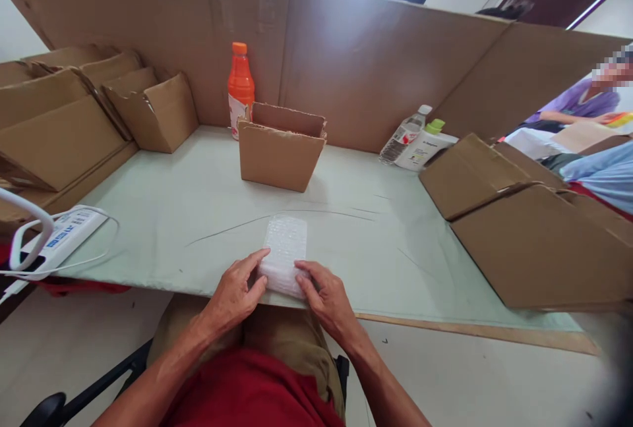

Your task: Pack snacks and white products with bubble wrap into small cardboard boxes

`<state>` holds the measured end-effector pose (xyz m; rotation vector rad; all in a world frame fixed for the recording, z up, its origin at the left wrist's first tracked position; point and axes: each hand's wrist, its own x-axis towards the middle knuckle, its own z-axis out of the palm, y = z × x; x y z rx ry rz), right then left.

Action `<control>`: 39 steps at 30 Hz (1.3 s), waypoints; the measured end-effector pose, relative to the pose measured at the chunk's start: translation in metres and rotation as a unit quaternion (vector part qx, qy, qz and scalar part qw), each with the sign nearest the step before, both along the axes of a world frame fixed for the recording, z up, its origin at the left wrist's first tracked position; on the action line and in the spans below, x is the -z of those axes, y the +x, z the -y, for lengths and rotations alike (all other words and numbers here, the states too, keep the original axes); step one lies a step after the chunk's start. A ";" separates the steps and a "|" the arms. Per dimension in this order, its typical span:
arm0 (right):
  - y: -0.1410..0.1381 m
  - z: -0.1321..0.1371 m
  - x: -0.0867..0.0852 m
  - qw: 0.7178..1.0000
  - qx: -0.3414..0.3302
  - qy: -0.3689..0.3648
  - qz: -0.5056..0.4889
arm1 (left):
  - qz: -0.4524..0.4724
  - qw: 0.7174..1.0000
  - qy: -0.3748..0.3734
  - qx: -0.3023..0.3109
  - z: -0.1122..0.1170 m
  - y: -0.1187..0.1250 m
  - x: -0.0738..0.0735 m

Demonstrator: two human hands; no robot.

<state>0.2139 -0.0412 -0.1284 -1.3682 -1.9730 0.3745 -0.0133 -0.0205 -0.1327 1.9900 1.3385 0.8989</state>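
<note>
A sheet of clear bubble wrap, its near end folded over into a thicker roll, lies on the table near the front edge. My left hand grips the left end of that fold between thumb and fingers. At the right end, my right hand pinches the same fold. Whether anything is wrapped inside cannot be made out. Beyond the wrap stands an open cardboard box, its inside mostly hidden.
An orange bottle stands behind the box. Cardboard boxes crowd the left; more boxes stand right, beside a clear bottle and white bottle. A power strip lies front left. Another person sits far right.
</note>
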 end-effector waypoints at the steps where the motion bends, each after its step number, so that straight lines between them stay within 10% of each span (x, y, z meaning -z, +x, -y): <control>1: 0.001 -0.001 -0.001 1.000 0.012 0.027 0.006 | -0.008 1.000 0.001 -0.014 -0.005 0.002 0.001; 10: 0.000 -0.010 -0.003 0.996 -0.047 0.049 0.057 | -0.011 0.993 0.112 0.043 -0.010 0.002 0.001; 14: 0.006 -0.007 -0.012 0.998 -0.048 -0.040 0.008 | -0.012 0.998 0.055 0.033 -0.005 0.000 -0.006; 21: 0.007 -0.008 -0.014 0.991 -0.047 0.043 0.118 | -0.042 0.998 0.050 -0.024 -0.030 0.009 -0.001; 25: -0.005 -0.021 -0.010 0.997 -0.037 0.018 0.073 | 0.082 0.989 -0.086 -0.090 -0.022 0.010 -0.002; 32: -0.001 -0.023 -0.019 0.969 -0.062 -0.195 -0.140 | 0.308 0.901 -0.301 -0.057 -0.010 0.018 -0.017; 39: 0.014 -0.025 -0.020 0.902 -0.100 -0.340 -0.247 | 0.188 0.952 -0.242 0.018 -0.014 0.026 -0.023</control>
